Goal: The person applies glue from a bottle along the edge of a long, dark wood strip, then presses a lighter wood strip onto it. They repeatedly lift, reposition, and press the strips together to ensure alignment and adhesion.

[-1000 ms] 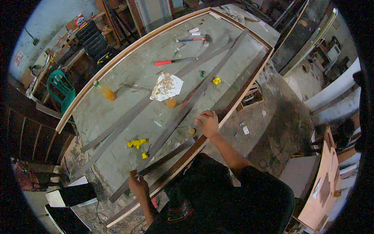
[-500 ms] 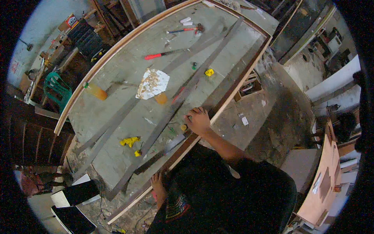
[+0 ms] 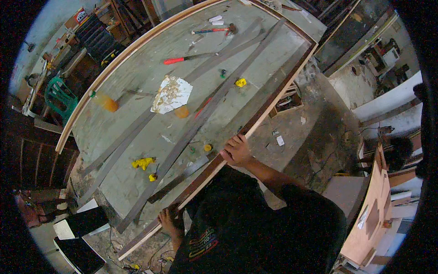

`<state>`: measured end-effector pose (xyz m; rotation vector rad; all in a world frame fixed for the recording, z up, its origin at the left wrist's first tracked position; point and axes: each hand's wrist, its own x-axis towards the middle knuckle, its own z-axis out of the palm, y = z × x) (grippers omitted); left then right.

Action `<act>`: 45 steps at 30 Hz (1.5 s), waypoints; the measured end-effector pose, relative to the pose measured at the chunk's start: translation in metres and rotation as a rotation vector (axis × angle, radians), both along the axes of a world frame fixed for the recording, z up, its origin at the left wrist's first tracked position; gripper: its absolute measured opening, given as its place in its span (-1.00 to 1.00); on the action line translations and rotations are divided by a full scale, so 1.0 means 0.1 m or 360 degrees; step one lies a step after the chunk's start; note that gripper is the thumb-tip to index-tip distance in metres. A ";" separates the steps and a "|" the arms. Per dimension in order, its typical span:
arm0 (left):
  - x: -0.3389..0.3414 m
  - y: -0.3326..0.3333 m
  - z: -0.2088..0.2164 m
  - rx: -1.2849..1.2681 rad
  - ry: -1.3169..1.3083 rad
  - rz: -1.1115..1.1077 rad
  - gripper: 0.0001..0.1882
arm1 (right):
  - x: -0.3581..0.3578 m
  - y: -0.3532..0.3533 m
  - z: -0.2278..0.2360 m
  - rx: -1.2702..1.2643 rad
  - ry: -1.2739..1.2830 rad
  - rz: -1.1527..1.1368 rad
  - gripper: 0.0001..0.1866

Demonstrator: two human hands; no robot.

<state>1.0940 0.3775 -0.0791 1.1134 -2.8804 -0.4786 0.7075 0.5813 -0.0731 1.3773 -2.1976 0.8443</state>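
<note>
A long wooden strip (image 3: 200, 185), dark brown on top with a pale edge, runs along the near side of the grey-topped table (image 3: 137, 114). My right hand (image 3: 236, 150) is curled over this strip near its middle. Farther toward the lower-left end, my left hand (image 3: 171, 221) grips the same strip, its fingers bent over the edge; part of that hand is hidden. Close to my right hand lies a small round yellow cap (image 3: 208, 147). Between the cap and the strip, a flat grey blade-like piece (image 3: 195, 167) rests on the tabletop.
Long grey strips (image 3: 205, 107) cross the tabletop. On it lie a hammer (image 3: 212, 30), a red-handled tool (image 3: 175, 60), a glue-smeared white sheet (image 3: 172, 93), an orange-filled bottle (image 3: 106, 102) and yellow scraps (image 3: 143, 162). A curved wooden strip (image 3: 105, 73) follows the far edge.
My right hand has come down from above the tabletop onto the near strip. My left hand has shifted along it toward the lower left. The view has moved slightly.
</note>
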 end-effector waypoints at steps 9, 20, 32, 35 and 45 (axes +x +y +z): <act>0.24 -0.11 -0.46 -0.0108 -0.0039 -0.0029 -0.49 | -0.04 -0.08 -0.11 -0.0109 0.0001 -0.0035 -0.80; 0.02 -0.25 0.00 -0.0146 0.0193 0.0051 -0.62 | -0.22 0.19 -0.76 0.0349 0.0107 -0.0255 -0.73; 1.16 -0.91 0.07 -0.0345 0.0205 0.0130 -0.64 | -0.43 0.84 -1.23 0.0298 0.0362 -0.0296 -0.63; 1.25 -0.87 0.09 -0.0308 0.0016 0.0202 -0.64 | -0.56 1.09 -1.24 0.0445 0.0438 -0.0408 -0.61; 1.55 -0.70 -0.46 -0.0728 0.0265 0.1010 0.21 | -1.23 1.77 -1.22 0.0671 0.0585 -0.0406 -0.50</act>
